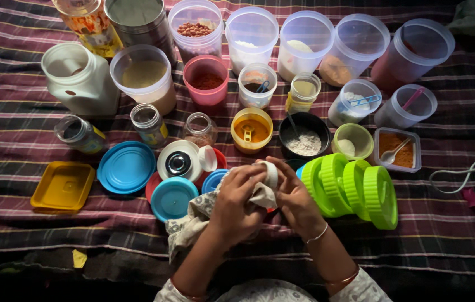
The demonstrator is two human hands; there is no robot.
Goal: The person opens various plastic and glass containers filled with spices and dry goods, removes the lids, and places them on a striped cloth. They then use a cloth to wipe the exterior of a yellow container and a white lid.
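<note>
Left hand clenches a cloth against the small white lid that the right hand grips, while the green lids beside the right hand and the open jars beyond wait unlidded.

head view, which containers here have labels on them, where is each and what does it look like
Glass jar: far left, lying on its side, yellow label.
Small glass jar: upright, left of centre, yellow and blue label.
Tall jar: top left, orange and yellow printed wrap.
Small bottle: upper centre, yellow label.
No screens or signs.

Maroon striped cloth; lime-green lids; blue lid; yellow square lid; pink jar; white small lid.
</note>
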